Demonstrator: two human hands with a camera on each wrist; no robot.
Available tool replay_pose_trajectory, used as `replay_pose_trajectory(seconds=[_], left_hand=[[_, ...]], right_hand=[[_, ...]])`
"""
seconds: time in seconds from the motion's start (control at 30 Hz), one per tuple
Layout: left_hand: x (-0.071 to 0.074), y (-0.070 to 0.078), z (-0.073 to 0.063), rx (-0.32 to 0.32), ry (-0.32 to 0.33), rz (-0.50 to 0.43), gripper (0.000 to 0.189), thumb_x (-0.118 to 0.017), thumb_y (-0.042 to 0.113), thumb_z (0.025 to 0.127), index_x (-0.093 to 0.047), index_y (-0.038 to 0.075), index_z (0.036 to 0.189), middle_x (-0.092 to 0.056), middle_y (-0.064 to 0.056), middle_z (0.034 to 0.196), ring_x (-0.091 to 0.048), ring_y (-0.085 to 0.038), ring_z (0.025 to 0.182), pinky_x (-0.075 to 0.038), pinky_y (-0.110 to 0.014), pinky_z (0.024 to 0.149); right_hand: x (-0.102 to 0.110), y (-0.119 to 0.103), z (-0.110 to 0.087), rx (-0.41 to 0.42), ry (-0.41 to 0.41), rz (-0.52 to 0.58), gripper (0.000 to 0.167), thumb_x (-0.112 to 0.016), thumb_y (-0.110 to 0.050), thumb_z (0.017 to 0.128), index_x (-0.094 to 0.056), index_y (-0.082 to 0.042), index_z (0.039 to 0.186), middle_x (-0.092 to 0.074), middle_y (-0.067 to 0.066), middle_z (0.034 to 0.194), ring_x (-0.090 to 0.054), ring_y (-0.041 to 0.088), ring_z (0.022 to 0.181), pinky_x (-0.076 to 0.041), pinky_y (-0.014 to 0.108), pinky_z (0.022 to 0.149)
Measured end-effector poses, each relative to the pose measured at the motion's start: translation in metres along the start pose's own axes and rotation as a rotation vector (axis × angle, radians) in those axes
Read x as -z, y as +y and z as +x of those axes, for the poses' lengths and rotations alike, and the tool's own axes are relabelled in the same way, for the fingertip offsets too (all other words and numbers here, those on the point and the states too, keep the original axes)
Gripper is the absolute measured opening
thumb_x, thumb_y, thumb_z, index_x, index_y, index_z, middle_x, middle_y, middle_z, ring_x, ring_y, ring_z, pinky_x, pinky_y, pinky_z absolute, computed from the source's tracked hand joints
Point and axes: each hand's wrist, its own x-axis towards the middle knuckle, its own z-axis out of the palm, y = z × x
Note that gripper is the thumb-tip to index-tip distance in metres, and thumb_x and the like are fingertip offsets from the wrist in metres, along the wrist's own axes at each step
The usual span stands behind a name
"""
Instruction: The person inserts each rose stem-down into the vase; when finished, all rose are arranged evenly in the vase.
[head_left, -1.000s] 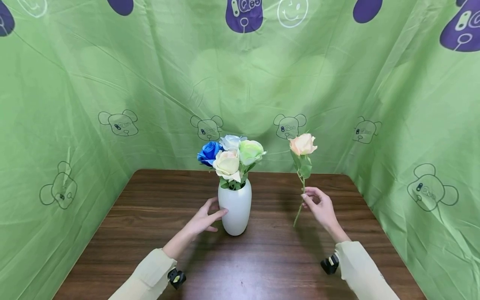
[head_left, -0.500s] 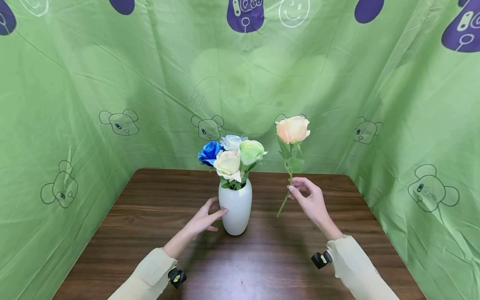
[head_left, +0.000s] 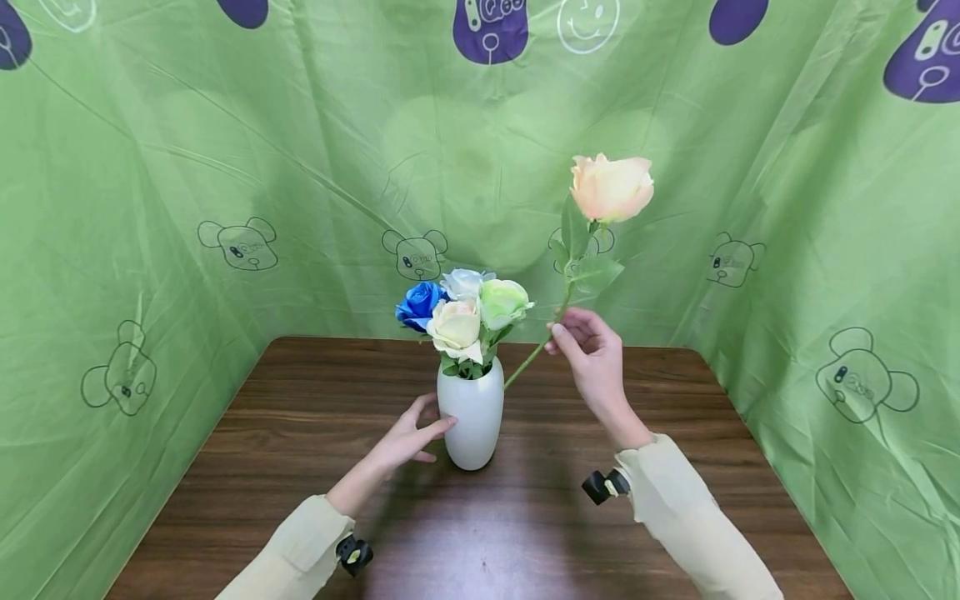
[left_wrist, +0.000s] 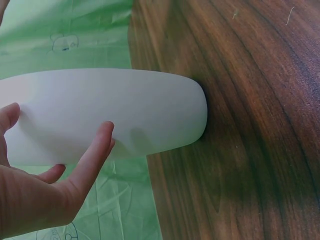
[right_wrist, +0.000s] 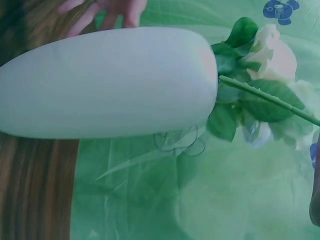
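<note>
A white vase (head_left: 470, 421) stands upright on the table, holding a blue rose (head_left: 420, 307), a pale blue rose (head_left: 463, 285), a cream rose (head_left: 454, 329) and a pale green rose (head_left: 502, 303). My left hand (head_left: 408, 437) holds the vase's left side, thumb in front and other fingers partly hidden behind. To the right, my right hand (head_left: 596, 358) pinches the green stem (head_left: 529, 364) of a peach rose (head_left: 612, 188), its bloom raised and leaning right. In the right wrist view, the stem's cut end (right_wrist: 225, 79) appears beside the vase mouth; I cannot tell whether they touch.
A brown wood-grain table (head_left: 300, 400) lies under the vase. Green printed fabric (head_left: 315, 167) closes off the back and both sides. Each forearm carries a small black camera, one by the left sleeve (head_left: 281, 550) and one by the right sleeve (head_left: 686, 512).
My right hand has lifted the peach rose and carried it left toward the vase; its stem now slants down to the vase's upper right. My left hand and the vase stay in place.
</note>
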Motion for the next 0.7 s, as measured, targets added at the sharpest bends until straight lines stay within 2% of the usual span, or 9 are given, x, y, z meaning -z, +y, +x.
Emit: replay_pose_trajectory(seconds=[0.07,0.13,0.3,0.4,0.5,0.7], left_hand=[[0.0,0.001,-0.001,0.0,0.001,0.001,0.065,-0.059,0.023,0.086,-0.023,0.002,0.135,-0.033,-0.025,0.128,-0.044,-0.044,0.106,-0.049,-0.046,0.066],[0.0,0.002,-0.002,0.0,0.002,0.003,0.065,-0.059,0.023,0.086,-0.023,0.002,0.135,-0.033,-0.025,0.128,-0.044,-0.044,0.106,-0.049,-0.045,0.066],[0.001,-0.003,0.003,0.002,-0.002,0.0,0.066,-0.059,0.024,0.085,-0.023,0.003,0.136,-0.033,-0.026,0.129,-0.045,-0.043,0.105,-0.05,-0.045,0.066],[0.003,-0.013,0.01,0.001,0.003,-0.007,0.068,-0.061,0.027,0.084,-0.023,0.004,0.136,-0.033,-0.025,0.129,-0.046,-0.042,0.105,-0.05,-0.045,0.064],[0.004,-0.022,0.016,0.0,0.015,-0.003,0.069,-0.062,0.031,0.083,-0.024,0.006,0.136,-0.034,-0.023,0.129,-0.047,-0.041,0.104,-0.05,-0.045,0.063],[0.004,-0.026,0.018,-0.004,0.015,0.024,0.07,-0.061,0.033,0.083,-0.023,0.008,0.136,-0.033,-0.022,0.13,-0.048,-0.039,0.104,-0.05,-0.043,0.063]], right_hand=[[-0.007,-0.003,0.005,0.016,0.016,-0.001,0.014,-0.056,0.009,0.082,-0.055,0.007,0.096,-0.06,0.019,0.084,-0.059,0.016,0.063,-0.051,0.027,0.058],[-0.014,-0.004,0.009,0.036,0.027,-0.006,0.014,-0.056,0.008,0.082,-0.055,0.009,0.096,-0.059,0.022,0.085,-0.059,0.016,0.062,-0.051,0.027,0.057],[-0.03,0.001,0.012,0.029,0.037,-0.029,0.017,-0.056,0.009,0.081,-0.05,0.015,0.096,-0.06,0.015,0.086,-0.059,0.014,0.061,-0.051,0.029,0.058],[-0.036,0.005,0.007,-0.027,0.024,-0.083,0.018,-0.055,0.011,0.081,-0.05,0.016,0.098,-0.06,0.01,0.084,-0.059,0.015,0.062,-0.051,0.033,0.058],[-0.042,0.004,-0.001,-0.072,0.002,-0.148,0.017,-0.054,0.012,0.081,-0.052,0.015,0.098,-0.058,0.013,0.083,-0.058,0.016,0.061,-0.051,0.036,0.057],[-0.051,0.003,-0.016,-0.084,-0.035,-0.312,0.011,-0.057,0.008,0.081,-0.056,0.01,0.092,-0.059,0.017,0.076,-0.056,0.012,0.057,-0.047,0.024,0.051]])
